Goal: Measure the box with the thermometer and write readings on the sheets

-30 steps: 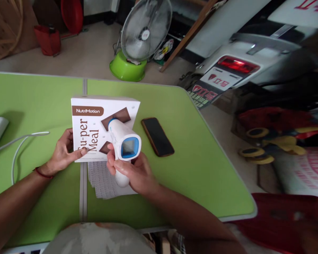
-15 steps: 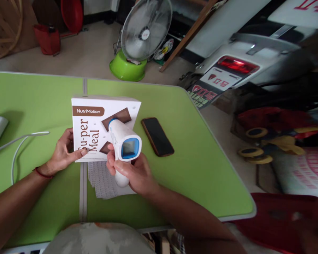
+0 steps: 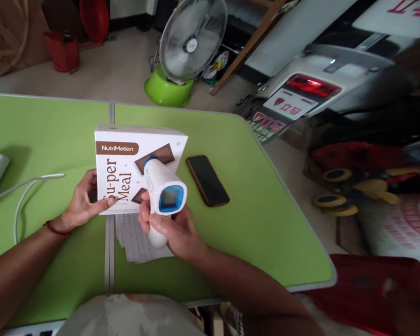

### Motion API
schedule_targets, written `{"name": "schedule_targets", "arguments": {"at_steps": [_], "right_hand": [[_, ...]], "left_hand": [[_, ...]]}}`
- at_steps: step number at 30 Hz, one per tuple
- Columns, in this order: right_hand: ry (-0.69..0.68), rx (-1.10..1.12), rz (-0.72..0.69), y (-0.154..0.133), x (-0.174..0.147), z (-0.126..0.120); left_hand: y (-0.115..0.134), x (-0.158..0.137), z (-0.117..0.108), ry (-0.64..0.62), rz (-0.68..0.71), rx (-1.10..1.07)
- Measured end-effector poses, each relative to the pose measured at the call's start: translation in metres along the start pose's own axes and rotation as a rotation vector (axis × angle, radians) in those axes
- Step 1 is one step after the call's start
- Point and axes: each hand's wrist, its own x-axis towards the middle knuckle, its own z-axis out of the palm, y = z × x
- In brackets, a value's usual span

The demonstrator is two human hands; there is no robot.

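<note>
My green table has a seam running down it. On it lie a black phone at three o'clock, white mesh at six, and a white cable at nine.

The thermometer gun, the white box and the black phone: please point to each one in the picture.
thermometer gun (image 3: 164, 184): head view, on its white barrel.
white box (image 3: 117, 175): head view, on the printed front face.
black phone (image 3: 207, 180): head view, on the middle of its dark screen.
</note>
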Motion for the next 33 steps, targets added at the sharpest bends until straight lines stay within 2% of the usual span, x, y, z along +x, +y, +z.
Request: {"name": "schedule_targets", "arguments": {"at_steps": [4, 7, 11, 14, 16, 20, 24, 30, 33], "right_hand": [[0.003, -0.024, 0.023, -0.001, -0.001, 0.001], [0.019, -0.054, 0.03, -0.006, 0.003, -0.005], [0.155, -0.123, -0.036, -0.012, 0.019, -0.023], [0.21, -0.198, -0.005, -0.01, 0.037, -0.041], [0.247, -0.343, 0.066, -0.009, 0.047, -0.054], [0.234, -0.919, 0.146, -0.011, 0.057, -0.074], [0.288, -1.398, 0.1, -0.009, 0.059, -0.081], [0.278, -1.619, 0.058, 0.0, 0.058, -0.08], [0.305, -1.647, -0.112, -0.006, 0.05, -0.068]], "left_hand": [[0.002, 0.0, 0.0, 0.003, -0.002, -0.005], [0.002, 0.0, 0.0, 0.053, -0.006, 0.004], [0.0, 0.004, -0.002, 0.167, 0.017, 0.02], [-0.004, 0.009, -0.005, 0.232, 0.046, 0.044], [-0.007, 0.012, -0.006, 0.25, 0.064, 0.055], [-0.013, 0.017, -0.007, 0.242, 0.089, 0.054], [-0.015, 0.02, -0.007, 0.215, 0.127, 0.079], [-0.015, 0.023, -0.009, 0.264, 0.069, 0.163], [-0.018, 0.022, -0.009, 0.275, 0.067, 0.133]]}}
